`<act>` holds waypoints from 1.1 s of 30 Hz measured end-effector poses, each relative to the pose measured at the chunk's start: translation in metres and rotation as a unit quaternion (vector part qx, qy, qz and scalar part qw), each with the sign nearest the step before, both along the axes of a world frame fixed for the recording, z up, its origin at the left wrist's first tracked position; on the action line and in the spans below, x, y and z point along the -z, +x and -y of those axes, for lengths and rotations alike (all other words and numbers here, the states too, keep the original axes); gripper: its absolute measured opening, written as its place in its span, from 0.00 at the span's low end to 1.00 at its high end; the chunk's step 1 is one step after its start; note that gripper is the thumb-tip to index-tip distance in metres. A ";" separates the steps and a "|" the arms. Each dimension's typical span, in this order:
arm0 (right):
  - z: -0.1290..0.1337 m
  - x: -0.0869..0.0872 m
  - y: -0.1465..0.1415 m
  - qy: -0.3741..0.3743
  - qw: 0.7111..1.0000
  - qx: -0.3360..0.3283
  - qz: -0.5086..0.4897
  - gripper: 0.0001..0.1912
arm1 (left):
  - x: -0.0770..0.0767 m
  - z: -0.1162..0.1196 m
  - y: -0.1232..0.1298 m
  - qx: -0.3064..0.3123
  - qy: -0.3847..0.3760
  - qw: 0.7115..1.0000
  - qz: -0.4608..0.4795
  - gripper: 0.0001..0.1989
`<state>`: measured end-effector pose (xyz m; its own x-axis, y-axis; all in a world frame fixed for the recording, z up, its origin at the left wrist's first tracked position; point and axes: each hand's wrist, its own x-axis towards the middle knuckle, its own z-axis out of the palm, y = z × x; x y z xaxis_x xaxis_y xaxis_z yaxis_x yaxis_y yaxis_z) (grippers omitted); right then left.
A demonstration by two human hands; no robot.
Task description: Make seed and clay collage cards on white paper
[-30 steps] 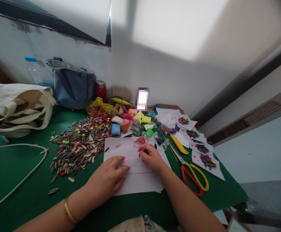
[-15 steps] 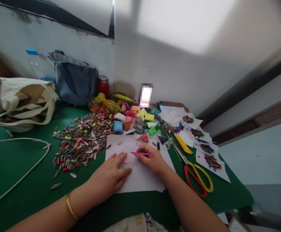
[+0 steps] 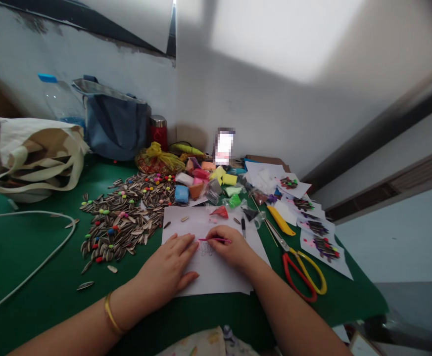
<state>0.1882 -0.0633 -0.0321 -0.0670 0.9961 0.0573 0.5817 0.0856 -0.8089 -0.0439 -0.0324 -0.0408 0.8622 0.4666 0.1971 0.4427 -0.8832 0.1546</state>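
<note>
On the green table lies a white sheet of paper (image 3: 216, 282) with a faint pencil drawing near its middle. My left hand (image 3: 173, 262) rests flat on the sheet's left part, thumb spread from the fingers. A thin pink tool (image 3: 221, 240) is pinched in my right hand (image 3: 228, 244), its tip pointing left over the drawing, close to my left fingertips. A bit of pink shows at that tip, partly hidden. Red clay (image 3: 220, 212) sits near the sheet's top, and a black pen (image 3: 243, 227) lies right of my right hand.
Sunflower seeds with coloured beads (image 3: 126, 217) spread at the left. Clay packets (image 3: 181, 194) lie behind the sheet. Scissors (image 3: 292, 250), a yellow cutter (image 3: 281, 220) and decorated papers (image 3: 325, 247) are at the right. Bags (image 3: 115, 126) and a lit phone (image 3: 223, 147) stand behind.
The pink tool and my right fingers have shifted slightly left and down. My left hand has moved a little over the pink piece, which is now mostly covered.
</note>
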 end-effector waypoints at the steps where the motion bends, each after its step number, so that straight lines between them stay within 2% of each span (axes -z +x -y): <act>1: 0.000 -0.001 0.000 0.001 1.000 -0.005 0.001 0.06 | 0.000 0.000 0.000 0.000 0.002 1.000 0.001 0.31; 10: 0.002 -0.002 0.001 0.017 0.999 -0.023 0.026 0.08 | -0.001 -0.001 0.003 -0.007 0.009 1.000 -0.007 0.31; 20: 0.003 -0.002 0.001 0.039 0.998 -0.031 0.030 0.08 | 0.008 0.000 0.002 -0.009 0.005 0.999 0.033 0.31; 27: 0.004 -0.001 0.001 0.045 0.998 -0.036 0.036 0.08 | 0.006 0.001 0.005 -0.021 -0.007 1.000 0.014 0.33; 33: 0.002 0.001 0.002 0.030 0.999 -0.021 0.017 0.07 | 0.005 0.002 0.004 -0.030 -0.009 0.999 0.015 0.30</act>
<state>0.1899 -0.0649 -0.0327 -0.1123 0.9871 0.1139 0.6037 0.1589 -0.7812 -0.0400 -0.0344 -0.0454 0.8270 0.5204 0.2129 0.4890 -0.8526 0.1845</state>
